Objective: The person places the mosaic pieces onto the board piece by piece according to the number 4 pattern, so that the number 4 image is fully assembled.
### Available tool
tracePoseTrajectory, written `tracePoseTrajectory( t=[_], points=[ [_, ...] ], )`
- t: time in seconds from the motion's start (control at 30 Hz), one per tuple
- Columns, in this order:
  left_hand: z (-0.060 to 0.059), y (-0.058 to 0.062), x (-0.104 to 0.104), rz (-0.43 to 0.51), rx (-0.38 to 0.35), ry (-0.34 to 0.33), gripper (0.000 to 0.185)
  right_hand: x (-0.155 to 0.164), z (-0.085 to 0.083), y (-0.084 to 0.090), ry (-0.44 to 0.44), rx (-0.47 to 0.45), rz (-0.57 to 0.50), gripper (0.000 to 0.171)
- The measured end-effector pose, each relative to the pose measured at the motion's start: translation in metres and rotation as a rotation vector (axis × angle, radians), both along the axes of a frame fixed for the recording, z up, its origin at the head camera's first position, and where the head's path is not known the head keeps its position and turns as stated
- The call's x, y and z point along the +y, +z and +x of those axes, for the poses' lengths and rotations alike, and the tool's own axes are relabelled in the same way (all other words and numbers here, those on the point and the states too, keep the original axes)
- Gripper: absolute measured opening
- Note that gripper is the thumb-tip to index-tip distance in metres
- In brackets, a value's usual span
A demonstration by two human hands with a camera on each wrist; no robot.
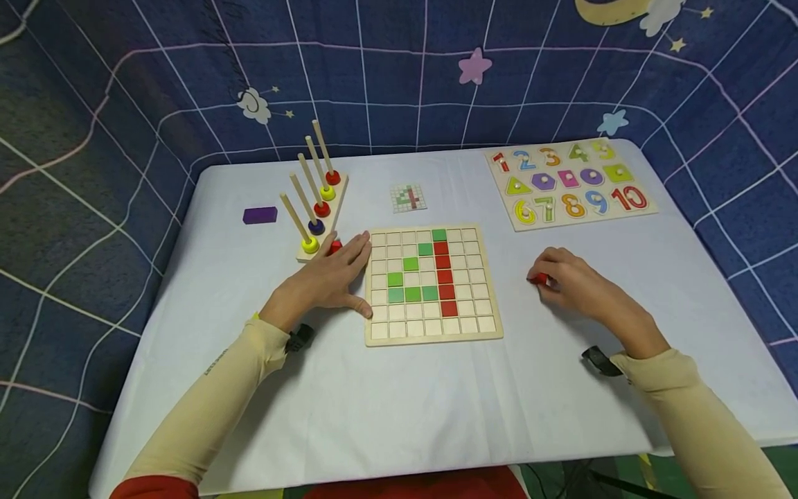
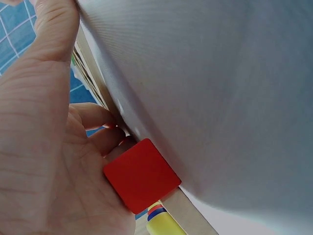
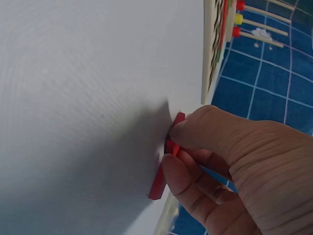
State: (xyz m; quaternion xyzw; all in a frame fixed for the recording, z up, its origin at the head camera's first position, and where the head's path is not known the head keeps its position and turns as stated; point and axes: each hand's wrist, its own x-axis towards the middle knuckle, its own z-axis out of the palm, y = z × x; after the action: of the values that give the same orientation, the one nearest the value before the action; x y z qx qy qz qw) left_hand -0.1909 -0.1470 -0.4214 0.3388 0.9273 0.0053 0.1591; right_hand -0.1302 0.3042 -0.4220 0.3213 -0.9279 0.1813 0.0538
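My left hand (image 1: 329, 278) lies spread along the left side of the wooden grid board (image 1: 434, 340), thumb and fingertips at its edge. Beside the palm is a red square-faced block (image 2: 142, 175), partly covered by the hand in the head view. On the board, green tiles (image 1: 411, 264) form a diagonal and a short row, next to a column of red tiles (image 1: 445, 276). To the board's right, my right hand (image 1: 573, 284) pinches a small red piece (image 3: 172, 147) between thumb and fingers, low over the cloth. A red strip (image 3: 157, 186) shows just by those fingertips.
A peg stand (image 1: 339, 201) with coloured rings rises behind my left hand. Left of it lies a purple block (image 1: 260, 215). A small pattern card (image 1: 408, 198) sits beyond the board, and a number puzzle (image 1: 582, 181) occupies the back right of the white-covered table (image 1: 299, 430).
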Motion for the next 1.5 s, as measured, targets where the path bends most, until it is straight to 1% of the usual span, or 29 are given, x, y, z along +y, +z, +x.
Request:
tracePoseTrajectory(
  t=[0.17,0.23,0.33,0.47,0.6,0.73,0.9,1.0,1.1,1.2,1.43,1.5],
  points=[
    [0.000,0.000,0.001,-0.007,-0.007,0.002,0.137,-0.003,0.002,0.004,0.006,-0.022,-0.025,0.024],
    [0.000,0.000,0.001,-0.011,-0.007,0.004,0.137,-0.007,0.003,0.006,0.023,-0.025,-0.050,0.025],
    [0.000,0.001,0.001,-0.014,-0.005,0.006,0.136,-0.016,0.007,0.010,0.052,-0.046,-0.073,0.025],
    [0.001,0.002,0.001,-0.013,0.001,0.008,0.136,-0.034,0.012,0.014,0.086,-0.067,-0.066,0.023],
    [0.000,0.001,0.001,-0.012,0.006,0.007,0.136,-0.054,0.017,0.012,0.156,-0.061,-0.068,0.022],
    [-0.001,0.001,0.001,-0.012,0.015,0.002,0.136,-0.072,0.020,0.007,0.246,-0.057,-0.102,0.020],
    [-0.002,0.001,0.001,-0.012,0.008,0.012,0.137,-0.090,0.024,0.003,0.309,-0.052,-0.131,0.019],
    [-0.002,0.000,0.001,-0.012,-0.001,0.017,0.136,-0.098,0.027,0.001,0.341,-0.043,-0.122,0.018],
    [-0.002,0.000,0.001,-0.011,0.001,0.015,0.136,-0.104,0.029,0.000,0.353,-0.055,-0.105,0.016],
    [-0.001,-0.001,0.001,-0.008,0.004,0.012,0.136,-0.108,0.030,-0.002,0.348,-0.054,-0.091,0.014],
    [-0.001,-0.001,0.001,-0.012,0.001,0.015,0.136,-0.117,0.032,-0.007,0.388,0.007,-0.133,0.013],
    [-0.001,0.000,0.002,-0.011,0.000,0.018,0.136,-0.118,0.033,-0.008,0.383,0.011,-0.136,0.012]
  ],
)
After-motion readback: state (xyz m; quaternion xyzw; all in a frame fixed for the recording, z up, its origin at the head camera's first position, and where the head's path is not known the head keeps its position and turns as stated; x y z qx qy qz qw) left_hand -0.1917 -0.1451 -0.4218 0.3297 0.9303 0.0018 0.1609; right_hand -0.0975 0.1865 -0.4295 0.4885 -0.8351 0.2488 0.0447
